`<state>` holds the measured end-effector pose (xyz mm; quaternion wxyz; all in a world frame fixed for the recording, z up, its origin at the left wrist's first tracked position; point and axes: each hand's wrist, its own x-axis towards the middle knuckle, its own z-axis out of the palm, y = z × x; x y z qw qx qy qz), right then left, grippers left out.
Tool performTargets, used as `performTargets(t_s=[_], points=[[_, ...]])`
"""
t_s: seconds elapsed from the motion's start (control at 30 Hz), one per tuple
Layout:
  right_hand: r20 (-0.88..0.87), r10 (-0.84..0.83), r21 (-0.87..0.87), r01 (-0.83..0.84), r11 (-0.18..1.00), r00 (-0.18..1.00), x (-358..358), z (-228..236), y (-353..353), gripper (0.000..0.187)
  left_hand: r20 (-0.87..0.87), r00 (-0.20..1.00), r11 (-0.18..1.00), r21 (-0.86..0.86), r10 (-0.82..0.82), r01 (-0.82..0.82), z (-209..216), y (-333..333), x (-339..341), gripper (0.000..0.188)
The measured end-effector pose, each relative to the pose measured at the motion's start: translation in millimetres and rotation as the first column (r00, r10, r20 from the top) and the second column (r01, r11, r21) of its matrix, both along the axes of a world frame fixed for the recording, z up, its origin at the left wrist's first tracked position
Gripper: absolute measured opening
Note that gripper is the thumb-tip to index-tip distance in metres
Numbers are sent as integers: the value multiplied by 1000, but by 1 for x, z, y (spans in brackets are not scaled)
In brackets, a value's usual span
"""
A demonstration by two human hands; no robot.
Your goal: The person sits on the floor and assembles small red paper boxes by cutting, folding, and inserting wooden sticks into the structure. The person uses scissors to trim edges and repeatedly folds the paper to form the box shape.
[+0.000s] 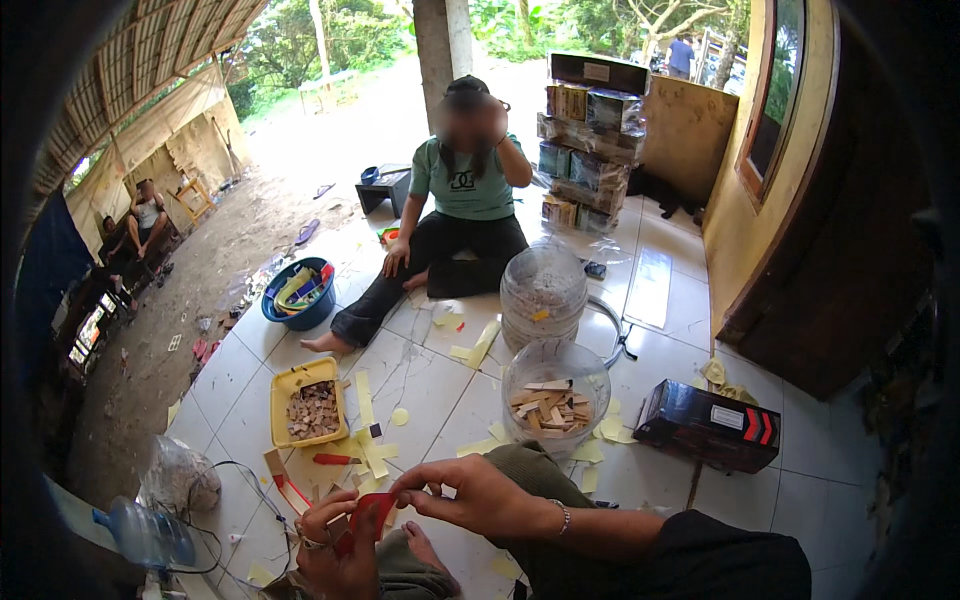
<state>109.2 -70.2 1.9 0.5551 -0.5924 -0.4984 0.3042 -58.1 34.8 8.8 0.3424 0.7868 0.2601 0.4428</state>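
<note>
Left hand (338, 558), right hand (478, 492) | grip: both pinching 1 red strip (376, 503) | 1 yellow tub (304, 377)

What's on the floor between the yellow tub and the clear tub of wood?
The head view shows yellow scraps, a yellow disc and a small dark square.
</note>
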Motion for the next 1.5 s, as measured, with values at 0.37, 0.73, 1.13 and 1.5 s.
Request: performTargets(t_s=[0.37, 0.73, 1.13, 1.5], points=[[-464, 134, 5, -149, 989, 876, -3, -3, 4, 25, 136, 990, 979, -197, -28, 55, 1, -2, 1, 22], [-289, 70, -57, -90, 994, 955, -6, 6, 2, 27, 13, 999, 999, -35, -32, 32, 5, 2, -3, 21], [-90, -44, -65, 38, 997, 995, -16, 8, 2, 20, 37, 999, 999, -47, -7, 9, 5, -1, -5, 24], [138, -60, 11, 59, 998, 989, -15, 6, -2, 22, -9, 1000, 1000, -23, -5, 5, 3, 0, 0, 22]])
